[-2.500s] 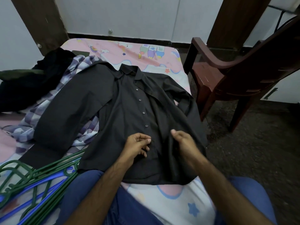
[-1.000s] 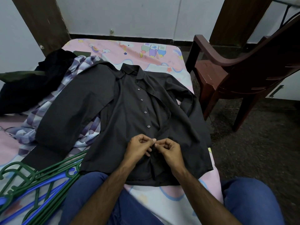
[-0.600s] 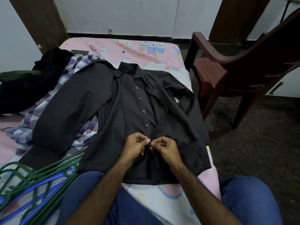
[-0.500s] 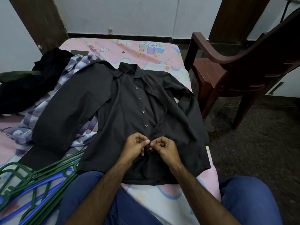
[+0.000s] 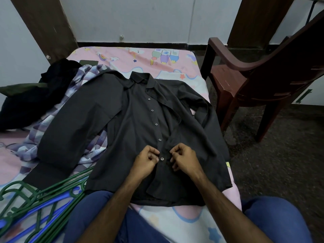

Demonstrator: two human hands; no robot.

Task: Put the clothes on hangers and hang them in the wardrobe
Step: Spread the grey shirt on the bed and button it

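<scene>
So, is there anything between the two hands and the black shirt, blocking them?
No. The left hand and the right hand are already on the black shirt, pinching its front edges on either side of a button. Nothing visible lies between them and the cloth.

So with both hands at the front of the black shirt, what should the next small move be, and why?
Probably go up to the next button. The left hand and right hand pinch the black shirt on either side of a low button, which seems done up, while the placket gapes open above. The hangers lie untouched beside it.
</scene>
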